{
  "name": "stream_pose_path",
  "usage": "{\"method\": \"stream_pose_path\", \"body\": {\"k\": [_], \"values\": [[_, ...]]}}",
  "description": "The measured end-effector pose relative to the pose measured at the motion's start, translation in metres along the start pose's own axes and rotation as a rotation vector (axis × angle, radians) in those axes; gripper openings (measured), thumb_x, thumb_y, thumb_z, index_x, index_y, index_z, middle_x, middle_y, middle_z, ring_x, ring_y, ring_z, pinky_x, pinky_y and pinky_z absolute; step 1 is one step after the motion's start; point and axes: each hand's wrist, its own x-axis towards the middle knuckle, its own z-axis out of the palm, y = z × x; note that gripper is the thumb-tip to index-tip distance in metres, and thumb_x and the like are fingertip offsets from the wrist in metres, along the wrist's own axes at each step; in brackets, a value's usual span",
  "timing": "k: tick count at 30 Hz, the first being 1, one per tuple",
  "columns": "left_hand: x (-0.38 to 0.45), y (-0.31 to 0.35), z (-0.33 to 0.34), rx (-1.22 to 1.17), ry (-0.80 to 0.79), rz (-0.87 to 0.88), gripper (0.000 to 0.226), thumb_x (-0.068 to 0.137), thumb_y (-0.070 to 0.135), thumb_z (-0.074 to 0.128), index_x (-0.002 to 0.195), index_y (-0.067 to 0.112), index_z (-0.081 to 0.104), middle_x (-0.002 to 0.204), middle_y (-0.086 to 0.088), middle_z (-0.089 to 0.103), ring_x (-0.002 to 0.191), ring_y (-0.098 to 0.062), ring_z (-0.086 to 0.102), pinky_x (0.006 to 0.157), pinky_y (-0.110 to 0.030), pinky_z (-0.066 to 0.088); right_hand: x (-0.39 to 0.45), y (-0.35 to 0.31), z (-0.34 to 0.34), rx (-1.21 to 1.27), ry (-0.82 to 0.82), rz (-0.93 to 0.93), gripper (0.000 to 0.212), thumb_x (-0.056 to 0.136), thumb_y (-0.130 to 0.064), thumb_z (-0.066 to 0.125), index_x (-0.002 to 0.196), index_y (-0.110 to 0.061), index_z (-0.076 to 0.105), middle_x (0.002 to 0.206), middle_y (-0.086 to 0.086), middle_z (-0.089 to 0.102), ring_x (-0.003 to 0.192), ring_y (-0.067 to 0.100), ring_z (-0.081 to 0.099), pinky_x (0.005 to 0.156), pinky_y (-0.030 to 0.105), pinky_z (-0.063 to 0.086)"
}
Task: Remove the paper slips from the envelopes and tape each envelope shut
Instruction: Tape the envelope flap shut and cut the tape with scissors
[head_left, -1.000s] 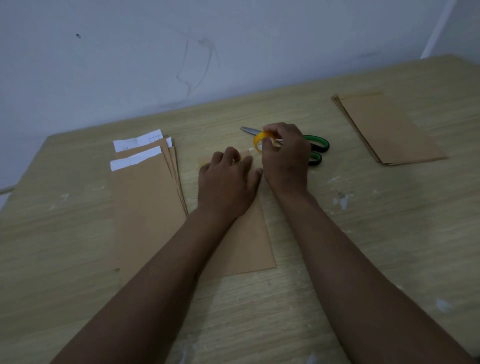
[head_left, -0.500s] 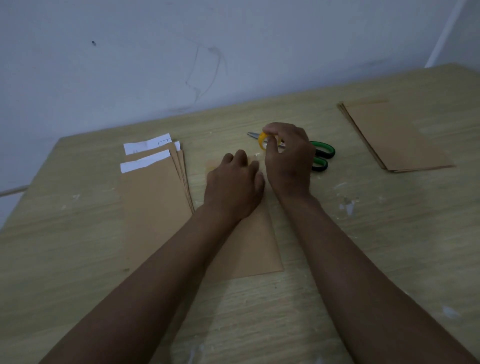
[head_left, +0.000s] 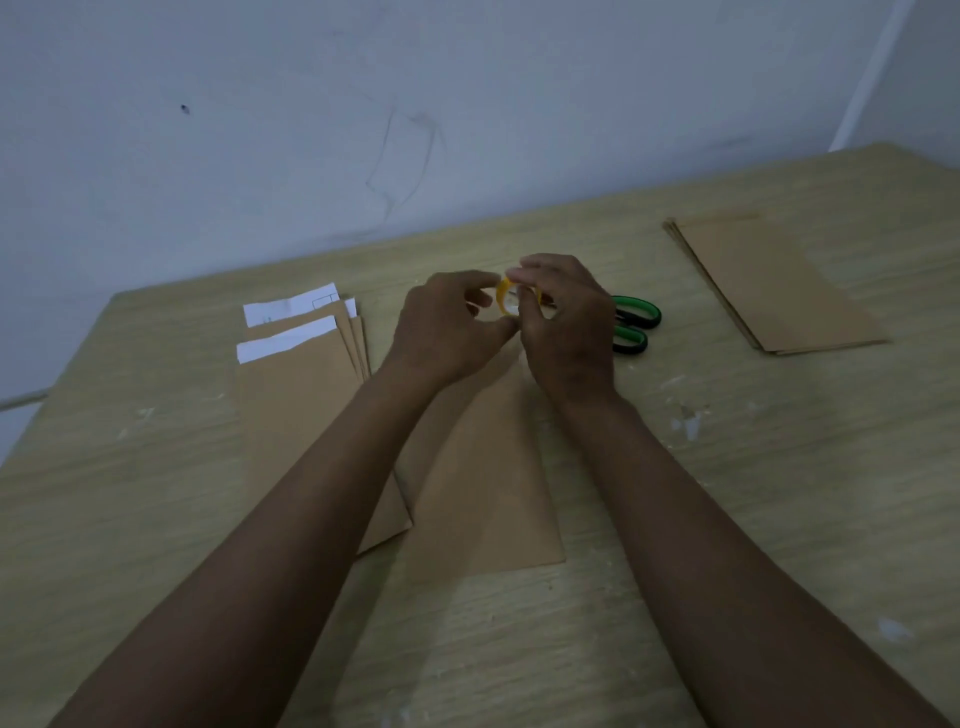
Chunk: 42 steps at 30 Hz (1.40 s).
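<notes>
Envelope (head_left: 483, 478) lies flat on the table (head_left: 779, 519) nearest the person, between the two forearms, long axis running away from the body; its far end is hidden under the hands, so the flap state cannot be read. No slip shows at it.

Change since a second ago: left hand (head_left: 441, 332) was pressed flat on the envelope's far end; it has now lifted off and gone to the tape roll (head_left: 506, 301). Right hand (head_left: 566, 327) held the roll a second ago and holds it now, fingers closed around the yellow ring. Left thumb and fingertips are pinched at the roll's near edge, apparently picking for the free end. Whether tape has been drawn out yet cannot be told.

Judgement: envelope is no longer held down, so it may shift when tape is pulled. Step in hand looks like drawing a strip to seal this envelope.

Left of the envelope, just beside it: stack (head_left: 306, 395) of brown envelopes, white slips (head_left: 291, 325) still sticking out at their far ends, so these remain to be emptied.

Behind the right hand: scissors (head_left: 631, 325), green handles visible, blades hidden.

Far right, well apart: pile (head_left: 774, 286) of brown envelopes with no slips showing, presumably finished.
</notes>
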Motion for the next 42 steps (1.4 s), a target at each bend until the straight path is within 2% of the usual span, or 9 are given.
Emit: {"method": "stream_pose_path", "body": {"k": [6,10,14,19,24,27,31,35,42], "values": [[0.007,-0.007,0.008,-0.260,0.071,-0.055,0.015,0.075,0.021,0.085,0.088,0.017,0.079,0.075,0.002,0.074,0.066,-0.004,0.064,0.067,-0.022,0.049,0.000,-0.007,-0.011,-0.033,-0.094,0.021,0.034,0.080,-0.001,0.054,0.108,-0.004,0.072,0.109,0.009,0.070,0.103,0.022,0.064,0.090,0.030,0.051],[0.013,-0.018,0.014,-0.399,0.094,-0.143,0.015,0.067,0.031,0.083,0.079,0.025,0.077,0.068,0.004,0.071,0.068,-0.015,0.067,0.077,-0.047,0.060,0.005,0.006,-0.033,-0.450,-0.231,0.304,0.037,0.084,-0.008,0.052,0.116,-0.011,0.069,0.117,0.009,0.066,0.113,0.030,0.056,0.092,0.036,0.046],[0.018,-0.015,0.018,-0.461,0.132,-0.176,0.016,0.068,0.031,0.083,0.080,0.024,0.075,0.075,-0.002,0.075,0.078,-0.022,0.073,0.080,-0.051,0.059,0.008,0.011,-0.041,-0.591,-0.387,0.450,0.026,0.089,-0.021,0.063,0.113,-0.014,0.069,0.114,0.008,0.064,0.109,0.030,0.058,0.077,0.032,0.046],[0.026,-0.012,0.017,-0.494,0.157,-0.204,0.014,0.073,0.022,0.085,0.082,0.022,0.074,0.079,-0.006,0.075,0.081,-0.023,0.074,0.080,-0.050,0.060,0.021,0.010,-0.044,-0.729,-0.485,0.559,0.035,0.092,-0.031,0.061,0.125,-0.021,0.060,0.130,0.007,0.050,0.124,0.029,0.047,0.102,0.043,0.035],[0.034,-0.014,0.013,-0.522,0.163,-0.228,0.015,0.077,0.017,0.084,0.080,0.023,0.071,0.084,-0.010,0.075,0.086,-0.027,0.074,0.076,-0.041,0.062,0.033,0.005,-0.051,-0.683,-0.611,0.610,0.047,0.086,-0.041,0.069,0.128,-0.022,0.058,0.128,0.006,0.059,0.118,0.029,0.055,0.101,0.041,0.041],[0.036,-0.016,0.013,-0.546,0.168,-0.247,0.013,0.080,0.015,0.083,0.086,0.017,0.071,0.083,-0.009,0.073,0.087,-0.027,0.074,0.065,-0.029,0.057,0.037,-0.005,-0.055,-0.640,-0.695,0.621,0.051,0.084,-0.033,0.073,0.128,-0.013,0.055,0.126,0.011,0.057,0.112,0.031,0.058,0.089,0.035,0.049],[0.037,-0.021,0.014,-0.552,0.168,-0.252,0.012,0.081,0.015,0.082,0.087,0.017,0.071,0.082,-0.008,0.073,0.085,-0.024,0.074,0.074,-0.036,0.061,0.039,-0.017,-0.054,-0.638,-0.778,0.593,0.043,0.085,-0.031,0.073,0.113,-0.006,0.051,0.119,0.016,0.055,0.108,0.034,0.058,0.072,0.034,0.044],[0.040,-0.027,0.013,-0.599,0.182,-0.287,0.011,0.081,0.014,0.081,0.085,0.017,0.071,0.078,-0.006,0.071,0.080,-0.020,0.072,0.075,-0.036,0.061,0.041,-0.021,-0.054,-0.531,-0.761,0.558,0.036,0.091,-0.031,0.065,0.115,-0.007,0.054,0.125,0.017,0.057,0.106,0.033,0.059,0.076,0.033,0.045],[0.047,-0.036,0.007,-0.661,0.196,-0.331,0.012,0.082,0.014,0.081,0.087,0.017,0.070,0.083,-0.004,0.073,0.082,-0.018,0.074,0.073,-0.032,0.061,0.030,-0.019,-0.061,-0.322,-0.709,0.606,0.067,0.090,-0.033,0.070,0.149,-0.019,0.040,0.151,0.006,0.042,0.130,0.026,0.049,0.099,0.031,0.045]]}}
